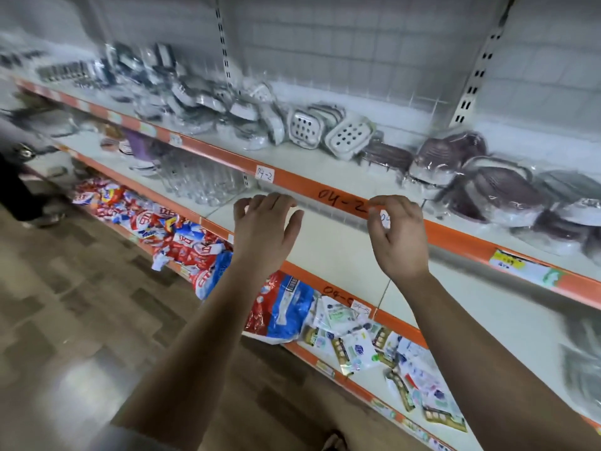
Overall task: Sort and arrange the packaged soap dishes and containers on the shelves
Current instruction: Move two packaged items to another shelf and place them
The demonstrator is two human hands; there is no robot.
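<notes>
Orange edging strips run along the front of three shelves, seen from the head camera; the view is blurred toward its edges.

The packaged soap dishes lie on the top shelf, each in clear plastic wrap. Two white soap dishes with rows of round drain holes lean side by side near the middle, tilted on edge against each other. To their right are the dark purple soap dishes, oval with ribbed tops and pale bases. At least four can be counted, heaped and overlapping; further ones at the far right are too blurred to count. Left of the white pair is a loose pile of grey and white dishes, too smeared to number.

The left hand is raised before the middle shelf with its fingers spread and gently bent, holding nothing. The right hand is up at the top shelf's strip, fingers curled over and thumb apart. A small white label shows in the gap between them, and I cannot tell whether they pinch it.

Clear glassware stands on the middle shelf. Red, white and blue bags and small sachets lie on the lowest one.
</notes>
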